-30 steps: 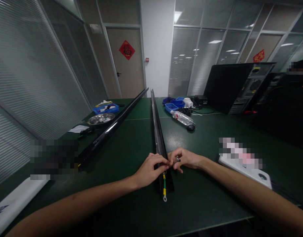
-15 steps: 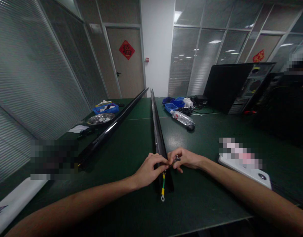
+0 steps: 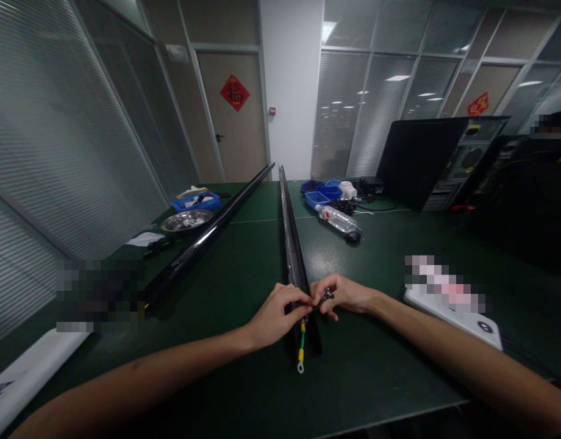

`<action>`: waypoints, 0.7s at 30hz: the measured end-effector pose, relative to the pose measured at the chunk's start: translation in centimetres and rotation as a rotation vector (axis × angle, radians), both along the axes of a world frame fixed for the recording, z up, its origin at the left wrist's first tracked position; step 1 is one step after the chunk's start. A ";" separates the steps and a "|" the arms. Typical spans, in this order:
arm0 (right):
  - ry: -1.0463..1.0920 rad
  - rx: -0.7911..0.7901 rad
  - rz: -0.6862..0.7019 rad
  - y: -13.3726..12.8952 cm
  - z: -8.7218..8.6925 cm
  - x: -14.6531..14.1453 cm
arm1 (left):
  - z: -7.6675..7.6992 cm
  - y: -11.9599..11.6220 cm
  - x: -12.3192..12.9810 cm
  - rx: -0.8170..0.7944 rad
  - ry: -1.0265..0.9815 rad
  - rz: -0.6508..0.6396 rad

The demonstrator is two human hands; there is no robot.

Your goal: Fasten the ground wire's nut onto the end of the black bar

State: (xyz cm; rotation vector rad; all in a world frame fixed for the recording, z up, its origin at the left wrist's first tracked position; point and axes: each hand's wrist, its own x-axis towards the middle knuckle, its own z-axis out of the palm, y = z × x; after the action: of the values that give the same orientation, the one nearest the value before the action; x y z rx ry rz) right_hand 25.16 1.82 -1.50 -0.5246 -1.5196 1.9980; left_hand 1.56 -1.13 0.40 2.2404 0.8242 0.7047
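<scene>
Right now both hands are at the near end of the rail (image 3: 295, 256), close to the desk's (image 3: 376, 390) near edge. From there its long axis runs almost straight away toward the far edge, leaning slightly left. The left hand (image 3: 274, 314) comes in from the left, fingers drawn together over the rail; I cannot tell what they grip. The right hand (image 3: 349, 292) has its fingers closed on a small metal piece (image 3: 327, 296), its fingertips meeting the left's. The wire (image 3: 303, 340) lies just below them, nearer the left thumb, its ring (image 3: 300, 364) toward the near edge.

Farther left, a second rail (image 3: 207, 236) slants away, with a bowl (image 3: 173, 221) beyond it, by the left edge. Toward the far edge, right of the near rail, are a bottle (image 3: 339, 220) and blue bins (image 3: 316, 200). A white case (image 3: 466, 320) sits beside the right forearm. Nothing visible stands between hands and wire.
</scene>
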 end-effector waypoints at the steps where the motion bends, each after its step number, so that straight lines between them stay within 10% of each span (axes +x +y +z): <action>1: 0.002 -0.002 -0.001 0.0 0.0 0.0 | -0.1 0.0 0.0 0.003 0.005 -0.001; 21: 0.020 0.003 0.002 -0.1 0.1 -0.1 | 0.0 0.1 0.1 0.008 0.020 -0.023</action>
State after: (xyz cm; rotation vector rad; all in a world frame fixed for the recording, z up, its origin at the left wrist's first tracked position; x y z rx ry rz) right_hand 25.03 1.70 -1.40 -0.5000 -1.5115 1.9961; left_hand 1.62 -1.02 0.35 2.2638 0.8054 0.6777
